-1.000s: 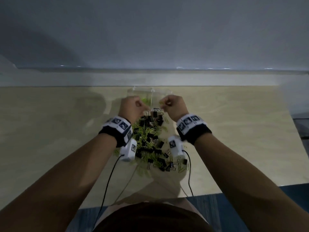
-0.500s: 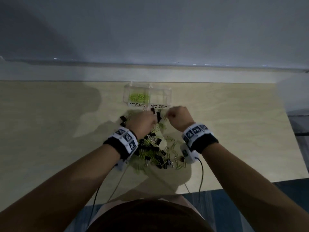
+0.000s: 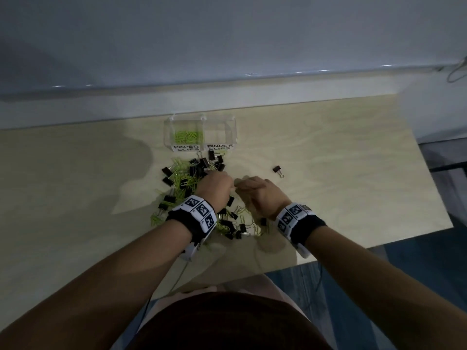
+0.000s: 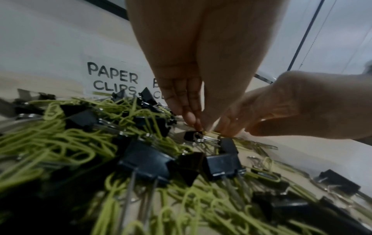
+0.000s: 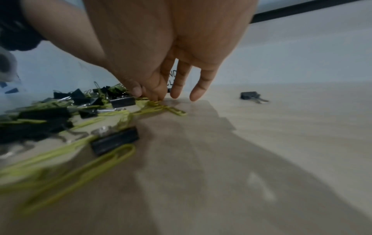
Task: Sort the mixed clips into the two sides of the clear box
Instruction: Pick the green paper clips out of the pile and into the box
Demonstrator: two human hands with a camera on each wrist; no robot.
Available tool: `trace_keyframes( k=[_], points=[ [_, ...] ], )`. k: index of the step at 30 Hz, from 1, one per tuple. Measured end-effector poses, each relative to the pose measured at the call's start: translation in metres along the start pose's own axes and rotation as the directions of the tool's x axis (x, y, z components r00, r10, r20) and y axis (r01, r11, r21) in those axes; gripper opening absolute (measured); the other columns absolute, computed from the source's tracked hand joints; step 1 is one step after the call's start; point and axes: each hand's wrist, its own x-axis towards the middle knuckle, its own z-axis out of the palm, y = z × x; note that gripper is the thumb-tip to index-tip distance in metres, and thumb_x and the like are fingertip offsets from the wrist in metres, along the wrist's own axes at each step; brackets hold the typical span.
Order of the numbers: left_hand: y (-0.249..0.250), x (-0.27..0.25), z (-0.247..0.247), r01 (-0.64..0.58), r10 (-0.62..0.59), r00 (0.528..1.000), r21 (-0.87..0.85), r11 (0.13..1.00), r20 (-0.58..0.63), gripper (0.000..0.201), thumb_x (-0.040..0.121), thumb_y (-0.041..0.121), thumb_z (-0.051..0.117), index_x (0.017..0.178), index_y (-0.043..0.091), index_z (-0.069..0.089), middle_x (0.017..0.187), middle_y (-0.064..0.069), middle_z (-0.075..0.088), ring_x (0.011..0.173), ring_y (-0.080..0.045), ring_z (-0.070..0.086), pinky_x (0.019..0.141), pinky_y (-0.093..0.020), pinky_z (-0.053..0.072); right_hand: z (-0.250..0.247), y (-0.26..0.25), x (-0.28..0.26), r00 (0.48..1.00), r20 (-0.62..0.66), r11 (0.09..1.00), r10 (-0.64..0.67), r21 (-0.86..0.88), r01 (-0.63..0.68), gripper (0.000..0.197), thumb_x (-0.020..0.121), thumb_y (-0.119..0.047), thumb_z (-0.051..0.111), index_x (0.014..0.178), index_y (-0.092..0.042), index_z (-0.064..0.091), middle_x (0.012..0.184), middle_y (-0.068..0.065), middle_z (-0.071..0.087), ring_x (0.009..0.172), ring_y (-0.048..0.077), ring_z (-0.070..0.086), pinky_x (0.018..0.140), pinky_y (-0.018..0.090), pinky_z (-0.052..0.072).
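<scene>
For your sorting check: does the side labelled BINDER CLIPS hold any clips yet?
No, the BINDER CLIPS side of the clear box looks empty.

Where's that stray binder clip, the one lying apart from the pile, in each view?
Head: the stray clip lies alone on the table, right of the pile and beyond the right hand.
Left wrist: not in it.
Right wrist: at right, past the fingertips.
Shared landmark: the box's BINDER CLIPS label, partly hidden in both wrist views.

Both bare forearms wear a black fabric wristband (image 3: 188, 224) topped by white square-patterned marker tiles (image 3: 199, 210), with a small white camera unit (image 3: 191, 250) beneath trailing a thin dark cable (image 3: 177, 279).
</scene>
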Motion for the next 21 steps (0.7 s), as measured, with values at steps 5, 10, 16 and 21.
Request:
trace_keyframes(
  k=[5,10,16,21],
  points=[
    [0.009,-0.002,0.006,-0.171,0.174,0.985,-0.191,0.966,-0.004,0.017,0.087,0.003,0.052,0.090,0.005,0.069,0.097,-0.010,0.061,0.086,-0.027,0.060,0.081,-0.038,0.052,-0.001,0.026,-0.041,0.978,-0.145,0.984,0.147,0.118,-0.131,0.038,0.080,-0.011,0.064,0.118,-0.017,0.063,0.117,0.003,0.061,0.105,0.023,0.058,0.089,0.036,0.053],
    [0.021,-0.002,0.009,-0.108,0.122,0.991,-0.222,0.969,0.048,0.048,0.078,0.025,0.072,0.121,0.014,0.054,0.117,-0.001,0.051,0.109,-0.020,0.049,0.090,-0.031,0.040,-0.006,0.006,-0.040,0.919,-0.034,0.898,0.393,0.228,-0.376,0.060,0.067,-0.029,0.080,0.120,-0.015,0.056,0.121,0.006,0.046,0.110,0.023,0.044,0.093,0.038,0.047],
    [0.028,-0.002,0.013,-0.107,0.111,0.993,-0.085,0.991,0.042,0.040,0.074,0.024,0.076,0.106,0.013,0.054,0.110,-0.002,0.055,0.104,-0.021,0.055,0.085,-0.032,0.042,0.003,-0.016,-0.018,0.932,-0.109,0.896,0.347,0.331,-0.295,0.029,0.070,-0.003,0.071,0.099,-0.005,0.067,0.096,0.017,0.057,0.085,0.030,0.055,0.078,0.038,0.051],
    [0.026,-0.006,0.012,-0.064,0.072,0.996,-0.144,0.987,0.049,0.021,0.080,0.013,0.069,0.099,0.010,0.061,0.105,-0.006,0.064,0.100,-0.023,0.059,0.085,-0.034,0.045,0.003,-0.017,-0.013,0.924,-0.142,0.897,0.356,0.329,-0.295,0.013,0.073,0.005,0.061,0.078,-0.002,0.070,0.079,0.017,0.060,0.072,0.031,0.057,0.067,0.034,0.049]
  ],
)
